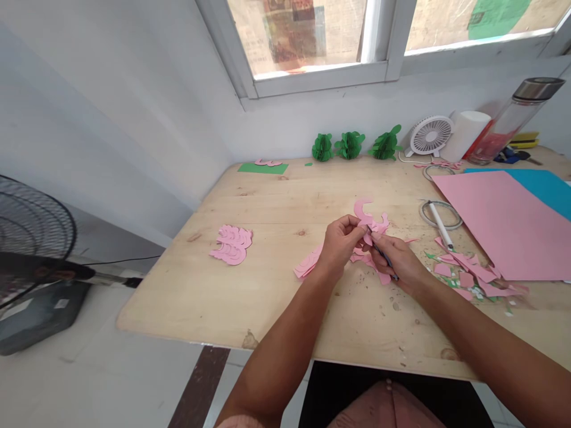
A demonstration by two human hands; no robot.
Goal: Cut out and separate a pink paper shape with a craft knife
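My left hand [342, 238] pinches a curved pink paper cutout [369, 215] just above the wooden table [267, 285]. My right hand [399, 261] is closed around a thin dark tool [382, 254], scissors or a blade, whose tip meets the pink paper. More pink cut pieces [307, 264] lie under and beside both hands.
A stack of finished pink cutouts [232, 244] lies at the left. Pink scraps [468, 273], a large pink sheet [504, 220], blue sheet [544, 187], a pen on tape rings [441, 217], green paper balls [350, 145], a small fan [430, 135] and a bottle [513, 119] fill the right and back. A floor fan [31, 249] stands left.
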